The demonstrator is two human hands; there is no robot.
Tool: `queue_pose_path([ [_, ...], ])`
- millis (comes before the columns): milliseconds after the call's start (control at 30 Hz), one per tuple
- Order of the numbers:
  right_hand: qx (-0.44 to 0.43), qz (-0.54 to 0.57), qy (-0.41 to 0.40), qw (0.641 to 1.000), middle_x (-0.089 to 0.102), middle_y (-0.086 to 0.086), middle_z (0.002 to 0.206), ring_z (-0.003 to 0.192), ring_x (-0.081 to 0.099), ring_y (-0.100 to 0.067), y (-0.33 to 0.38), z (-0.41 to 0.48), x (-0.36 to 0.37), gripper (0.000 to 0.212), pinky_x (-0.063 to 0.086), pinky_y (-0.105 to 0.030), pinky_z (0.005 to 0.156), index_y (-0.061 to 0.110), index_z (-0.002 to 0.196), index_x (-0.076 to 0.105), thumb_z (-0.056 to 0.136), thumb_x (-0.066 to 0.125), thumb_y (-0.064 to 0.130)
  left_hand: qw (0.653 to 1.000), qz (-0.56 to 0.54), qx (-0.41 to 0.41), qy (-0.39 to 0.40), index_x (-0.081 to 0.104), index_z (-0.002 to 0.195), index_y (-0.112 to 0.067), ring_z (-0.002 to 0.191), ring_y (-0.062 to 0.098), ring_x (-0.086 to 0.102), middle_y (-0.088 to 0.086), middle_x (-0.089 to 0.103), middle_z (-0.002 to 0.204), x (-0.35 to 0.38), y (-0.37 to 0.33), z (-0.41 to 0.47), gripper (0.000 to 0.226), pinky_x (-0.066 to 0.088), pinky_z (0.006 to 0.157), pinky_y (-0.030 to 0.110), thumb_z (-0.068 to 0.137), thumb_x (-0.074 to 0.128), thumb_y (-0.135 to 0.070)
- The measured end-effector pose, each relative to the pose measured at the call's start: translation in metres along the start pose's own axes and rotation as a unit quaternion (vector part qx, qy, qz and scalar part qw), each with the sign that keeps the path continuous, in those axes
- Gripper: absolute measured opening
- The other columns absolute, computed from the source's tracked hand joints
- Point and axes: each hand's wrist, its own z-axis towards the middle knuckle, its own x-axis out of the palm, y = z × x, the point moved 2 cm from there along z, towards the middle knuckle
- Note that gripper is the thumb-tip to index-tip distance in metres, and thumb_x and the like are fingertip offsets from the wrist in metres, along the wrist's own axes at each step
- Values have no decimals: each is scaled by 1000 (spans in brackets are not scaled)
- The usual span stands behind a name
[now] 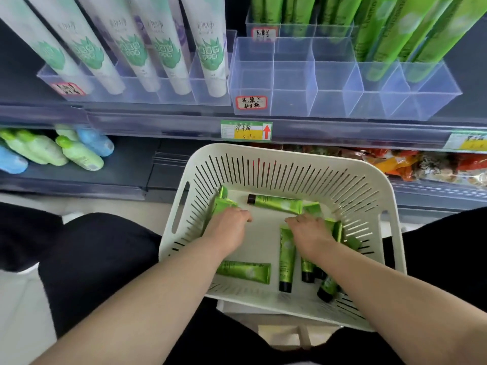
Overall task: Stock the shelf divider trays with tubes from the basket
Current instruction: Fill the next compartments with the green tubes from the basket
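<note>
You look to be near the start. The clear divider tray at 12 o'clock above the basket shows three bare front compartments toward its 9 o'clock end. The two toward 3 o'clock already hold tall green tubes, too overlapped to count.

The rest of the stock lies in the basket. I count at least eight small green tubes lying flat, and your wrists may hide more. None is lifted yet.

Your left hand lies palm-down on a tube at the basket's 10 o'clock. Your right hand covers a cluster toward 3 o'clock. Both hands have their fingers curled, but I cannot tell whether either actually grips a tube.
</note>
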Motion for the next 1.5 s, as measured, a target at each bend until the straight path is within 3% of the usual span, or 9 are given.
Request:
queue_pose_path([
  [167, -4, 35, 7, 999, 40, -8, 143, 138, 23, -26, 6, 6, 18, 52, 26, -45, 109, 16, 140, 35, 91, 49, 12, 1000, -9, -3, 28, 56, 131, -17, 122, 19, 49, 3, 57, 132, 10, -2, 4, 40, 41, 102, 34, 96, 48, -1],
  [300, 20, 63, -16, 998, 47, -7, 130, 123, 38, -25, 4, 10, 17, 47, 36, -38, 96, 18, 134, 45, 88, 56, 21, 999, 0, -3, 45, 55, 132, -17, 122, 22, 49, 5, 56, 133, 13, -3, 3, 41, 42, 101, 36, 96, 47, 1],
  [400, 51, 196, 1, 979, 50, -5, 129, 116, 50, -23, -1, 10, 7, 50, 44, -29, 87, 22, 132, 50, 84, 67, 22, 998, 2, -7, 62, 54, 132, -17, 120, 22, 52, 6, 57, 133, 16, -3, 2, 42, 44, 101, 38, 95, 47, 2],
  [533, 57, 278, 26, 958, 61, -2, 112, 85, 59, -17, -6, 2, -9, 36, 47, -24, 62, 24, 122, 55, 88, 64, 23, 994, 9, -7, 106, 56, 130, -15, 112, 25, 58, 8, 60, 127, 20, -4, 0, 39, 48, 94, 39, 94, 49, -1],
  [667, 23, 259, -18, 965, 64, 2, 110, 91, 60, -16, -1, -16, -32, 26, 54, -30, 73, 28, 115, 60, 91, 58, 19, 984, 21, -6, 178, 59, 125, -17, 104, 24, 60, 7, 63, 119, 28, -9, 1, 33, 49, 84, 29, 93, 54, -9],
  [900, 7, 276, -84, 958, 65, 8, 114, 102, 59, -16, -20, -53, -51, 28, 53, -35, 85, 31, 114, 64, 92, 55, 17, 955, 104, 17, 278, 58, 129, -19, 119, 24, 52, 3, 57, 130, 42, -34, 15, 36, 44, 96, 32, 93, 57, -20],
  [1233, 11, 302, -81, 950, 66, 6, 110, 94, 60, -16, -22, -59, -46, 28, 56, -35, 78, 32, 112, 64, 93, 53, 15, 883, 227, 80, 402, 67, 111, -11, 102, 27, 59, 6, 63, 115, 55, -41, 0, 23, 47, 79, 31, 91, 55, -18],
  [1333, 4, 298, -82, 951, 66, 6, 110, 94, 60, -16, -20, -57, -47, 28, 56, -37, 78, 33, 111, 64, 93, 53, 15, 908, 179, 55, 375, 62, 111, -13, 98, 26, 58, 7, 62, 112, 47, -33, 0, 24, 46, 76, 32, 91, 54, -23],
  [1500, 8, 288, -135, 948, 67, 6, 109, 97, 60, -18, -23, -58, -53, 28, 55, -37, 79, 32, 114, 64, 93, 53, 16, 989, 12, -20, 147, 52, 109, -27, 82, 21, 57, -1, 61, 94, 10, -20, 11, 24, 45, 63, 31, 85, 57, -23],
])
